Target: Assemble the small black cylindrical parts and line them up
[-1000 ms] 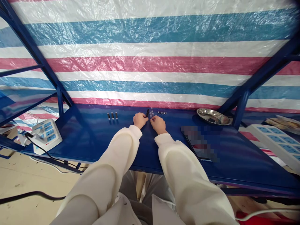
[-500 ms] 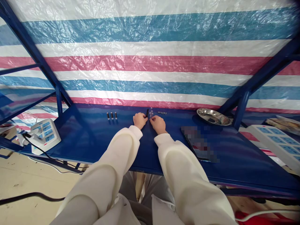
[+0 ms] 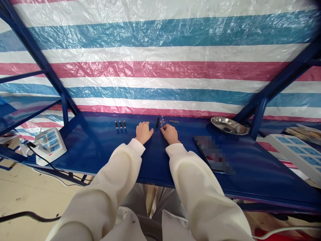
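My left hand rests over the blue table with its fingers apart and nothing in them. Just to its right lie small black parts in a short row. Beside those runs a row of small clear plastic pieces. My right hand is at the near end of that row, thumb and forefinger pinched together; whatever is between the fingertips is too small to make out. Behind the right hand is a line of small shiny metal parts. Farther left, several black tubes with pale ends lie side by side.
A round steel dish sits at the back right of the table. Nearer me lies a phone-like dark slab, partly blurred out. White power strips stand at the left and right. Striped sheeting hangs behind.
My left hand has moved left, away from the black parts, and its fingers have spread. My right hand has stayed by the clear pieces.
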A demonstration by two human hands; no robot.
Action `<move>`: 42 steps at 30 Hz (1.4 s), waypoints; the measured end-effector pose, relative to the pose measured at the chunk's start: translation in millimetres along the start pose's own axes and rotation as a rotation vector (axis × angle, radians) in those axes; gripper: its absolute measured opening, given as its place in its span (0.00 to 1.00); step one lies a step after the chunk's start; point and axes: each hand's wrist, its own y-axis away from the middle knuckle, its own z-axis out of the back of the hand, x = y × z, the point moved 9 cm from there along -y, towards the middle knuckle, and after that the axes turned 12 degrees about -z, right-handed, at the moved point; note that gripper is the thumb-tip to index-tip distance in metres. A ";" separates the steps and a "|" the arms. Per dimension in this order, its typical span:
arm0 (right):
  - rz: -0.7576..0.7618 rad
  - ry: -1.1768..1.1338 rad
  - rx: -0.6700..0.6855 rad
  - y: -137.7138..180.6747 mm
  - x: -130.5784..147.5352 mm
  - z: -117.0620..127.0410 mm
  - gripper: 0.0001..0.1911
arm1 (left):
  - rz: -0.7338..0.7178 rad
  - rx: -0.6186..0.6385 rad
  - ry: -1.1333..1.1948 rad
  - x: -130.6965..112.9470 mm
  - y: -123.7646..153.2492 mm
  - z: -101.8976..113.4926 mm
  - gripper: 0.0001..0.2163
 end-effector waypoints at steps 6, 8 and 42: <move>0.005 0.097 -0.009 10.7 5.2 5.2 0.10 | 0.272 -0.310 0.162 59.3 34.7 55.2 0.20; 0.035 0.090 -0.001 16.8 10.5 5.8 0.11 | 0.365 -0.385 0.170 76.0 41.4 65.1 0.21; 0.383 -0.034 0.115 38.7 43.0 -6.4 0.16 | 0.526 -0.197 0.038 99.9 38.1 48.4 0.15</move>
